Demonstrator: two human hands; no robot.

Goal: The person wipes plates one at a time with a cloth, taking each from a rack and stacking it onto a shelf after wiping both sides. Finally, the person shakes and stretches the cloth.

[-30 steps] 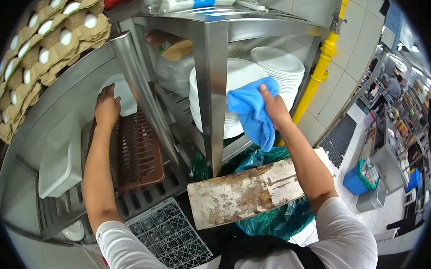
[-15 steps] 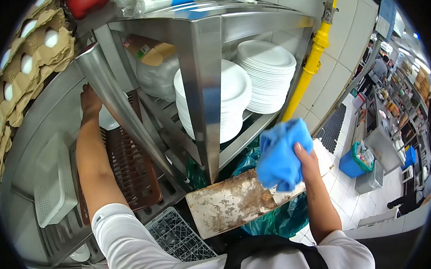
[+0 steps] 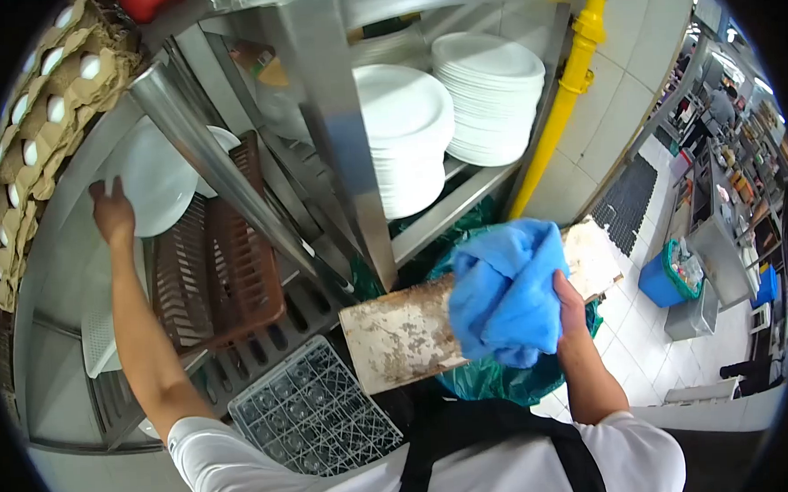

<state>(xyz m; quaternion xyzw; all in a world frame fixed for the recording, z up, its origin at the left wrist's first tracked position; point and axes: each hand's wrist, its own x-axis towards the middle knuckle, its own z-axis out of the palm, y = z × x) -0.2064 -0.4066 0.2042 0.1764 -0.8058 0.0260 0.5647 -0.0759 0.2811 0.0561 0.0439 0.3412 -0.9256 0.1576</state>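
My left hand (image 3: 113, 212) is closed on the rim of a large white plate (image 3: 152, 179), which is tilted at the far left behind a steel post. Just below the plate stands a brown plastic dish rack (image 3: 254, 292). Another white dish (image 3: 222, 139) shows partly behind the post at the rack's far end. In my right hand (image 3: 571, 309) is a bunched blue cloth (image 3: 506, 294), gripped at its right side. The cloth is above a worn, stained board (image 3: 402, 338) and hides part of it.
Stacks of white plates (image 3: 489, 101) stand on a steel shelf (image 3: 450, 213). Egg trays (image 3: 45, 112) are at upper left, and a white perforated basket (image 3: 99, 334) lies below them. A glass rack (image 3: 313, 408) sits at front. Green bag plastic (image 3: 505, 382) surrounds the board. A yellow pipe (image 3: 552, 138) rises at right.
My left hand has moved left and toward me from behind the post, bringing the white plate out above the rack. The blue cloth in my right hand appears slightly closer and lower. The camera view has shifted.
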